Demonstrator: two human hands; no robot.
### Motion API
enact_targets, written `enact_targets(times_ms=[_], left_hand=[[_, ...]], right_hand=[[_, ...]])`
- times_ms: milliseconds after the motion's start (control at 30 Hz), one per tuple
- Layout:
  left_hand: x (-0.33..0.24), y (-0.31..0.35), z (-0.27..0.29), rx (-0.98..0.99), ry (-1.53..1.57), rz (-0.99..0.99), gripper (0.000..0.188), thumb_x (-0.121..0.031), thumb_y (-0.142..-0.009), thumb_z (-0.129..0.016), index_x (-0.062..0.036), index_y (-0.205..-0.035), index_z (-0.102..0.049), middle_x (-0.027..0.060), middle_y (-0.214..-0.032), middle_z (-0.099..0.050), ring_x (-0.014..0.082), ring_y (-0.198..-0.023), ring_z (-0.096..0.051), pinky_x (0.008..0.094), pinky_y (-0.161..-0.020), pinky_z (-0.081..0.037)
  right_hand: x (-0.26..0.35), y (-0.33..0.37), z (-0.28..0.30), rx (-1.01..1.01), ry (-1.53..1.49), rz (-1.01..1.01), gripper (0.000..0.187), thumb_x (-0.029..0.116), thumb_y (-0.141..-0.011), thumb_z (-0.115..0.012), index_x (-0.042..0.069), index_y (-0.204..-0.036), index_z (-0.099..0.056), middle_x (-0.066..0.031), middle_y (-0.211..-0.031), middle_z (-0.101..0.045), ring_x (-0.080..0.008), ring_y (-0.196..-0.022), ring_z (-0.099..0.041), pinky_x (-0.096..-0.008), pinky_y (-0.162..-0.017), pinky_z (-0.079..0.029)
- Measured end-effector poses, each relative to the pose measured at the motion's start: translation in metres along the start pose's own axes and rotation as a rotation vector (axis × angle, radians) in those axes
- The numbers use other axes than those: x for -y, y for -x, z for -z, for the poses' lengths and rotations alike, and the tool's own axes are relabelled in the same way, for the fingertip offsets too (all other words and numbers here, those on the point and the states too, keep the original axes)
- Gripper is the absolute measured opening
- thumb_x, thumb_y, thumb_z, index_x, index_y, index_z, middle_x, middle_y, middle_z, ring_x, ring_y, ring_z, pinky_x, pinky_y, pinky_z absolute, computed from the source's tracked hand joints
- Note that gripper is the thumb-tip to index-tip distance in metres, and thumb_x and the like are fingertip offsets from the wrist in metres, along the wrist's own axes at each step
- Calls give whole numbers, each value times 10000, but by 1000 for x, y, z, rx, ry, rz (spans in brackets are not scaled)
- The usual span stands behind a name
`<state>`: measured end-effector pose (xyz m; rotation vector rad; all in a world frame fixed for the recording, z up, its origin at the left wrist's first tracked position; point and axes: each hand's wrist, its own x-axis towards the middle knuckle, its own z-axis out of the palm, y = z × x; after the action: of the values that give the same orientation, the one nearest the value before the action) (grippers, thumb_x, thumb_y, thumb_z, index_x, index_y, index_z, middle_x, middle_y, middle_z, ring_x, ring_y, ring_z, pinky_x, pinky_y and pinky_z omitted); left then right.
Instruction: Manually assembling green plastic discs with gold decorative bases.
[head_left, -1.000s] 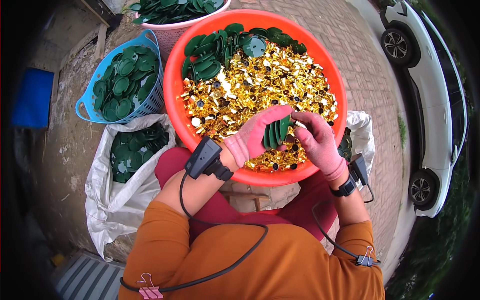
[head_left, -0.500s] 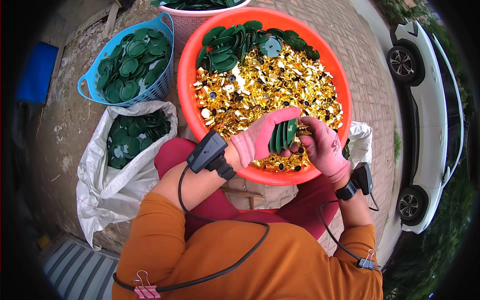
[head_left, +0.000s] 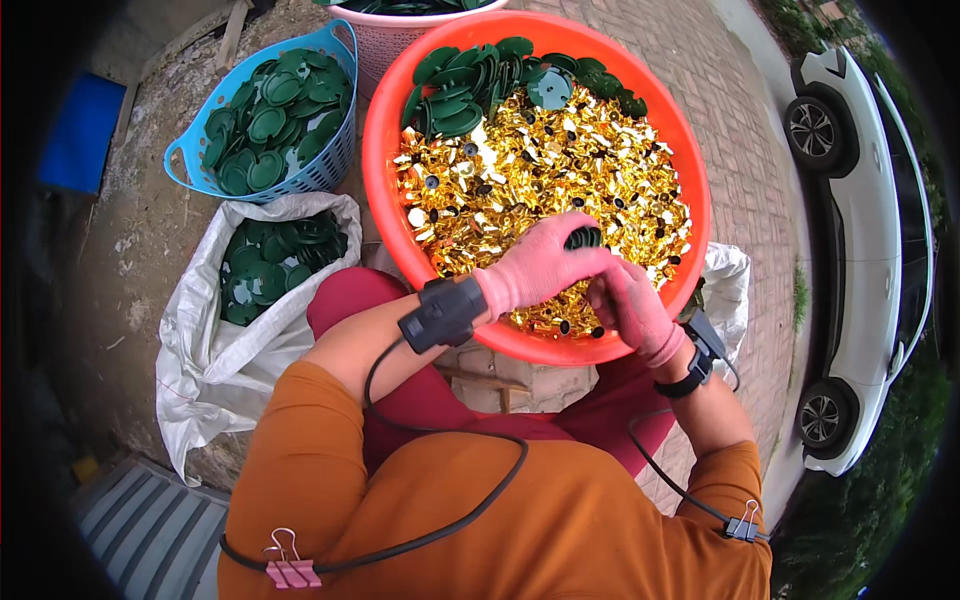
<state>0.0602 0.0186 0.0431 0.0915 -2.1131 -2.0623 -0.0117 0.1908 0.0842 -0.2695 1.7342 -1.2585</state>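
Observation:
My left hand (head_left: 545, 265), in a pink glove, is closed around a small stack of green plastic discs (head_left: 583, 238), seen nearly edge-on past the fingers. Against it rests my right hand (head_left: 642, 312), also pink-gloved, with its fingers curled in under the left one; whatever they grip is hidden. Both hands are over the near part of an orange-red basin (head_left: 376, 165). Shiny gold-coloured pieces (head_left: 560, 165) fill most of it, with small black round parts (head_left: 470, 149) scattered among them. Loose green discs (head_left: 460, 95) are heaped along its far side.
A blue basket (head_left: 340, 140) of green discs stands left of the basin, a pink basket (head_left: 385, 45) behind it. White sacks lie at the left (head_left: 205, 330) and right (head_left: 728, 290). A white car (head_left: 865, 250) is parked at far right. Cables (head_left: 470, 435) run along my arms.
My left hand has turned over, so the discs now point up and are mostly covered. The right hand has shifted lower and closer against it. The whole view has moved slightly.

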Motion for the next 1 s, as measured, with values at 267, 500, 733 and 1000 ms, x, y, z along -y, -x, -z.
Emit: enact_targets(times_ms=[267, 500, 733, 1000], left_hand=[[1, -8, 3, 374, 1061, 757, 411, -431, -1001, -425, -88, -1075, -639, 123, -898, -705, 294, -741, -713, 307, -447, -538], [-9, 0, 5, 134, 768, 539, 372, -372, -970, -515, -39, -1096, -623, 110, -894, -668, 243, -689, -659, 309, -571, -540], [10, -10, 0, -33, 89, 92, 498, -324, -897, -678, -14, -1265, -548, 77, -1002, -611, 133, -817, -595, 292, -680, -518], [-24, -15, 1, 15, 532, 531, 517, -419, -901, -656, -109, -1295, -531, 18, -1073, -589, 126, -803, -623, 283, -623, -534]], right_hand=[[45, 22, 21, 39, 1356, 863, 446, 83, -822, -676, 17, -1236, -521, -182, -1034, -610, -365, -896, -630, -417, -745, -518], [15, -10, -12, -177, 573, 508, 229, 168, -964, -565, -7, -1107, -527, -124, -795, -611, -241, -725, -632, -368, -660, -508], [15, -6, -13, -168, -52, 116, 283, 262, -986, -567, 23, -1136, -572, 10, -767, -575, -39, -554, -447, -204, -481, -356], [6, 102, 118, -861, 1289, 232, 278, 213, -861, -661, 78, -1105, -670, -127, -974, -666, -272, -850, -672, -361, -787, -532]])
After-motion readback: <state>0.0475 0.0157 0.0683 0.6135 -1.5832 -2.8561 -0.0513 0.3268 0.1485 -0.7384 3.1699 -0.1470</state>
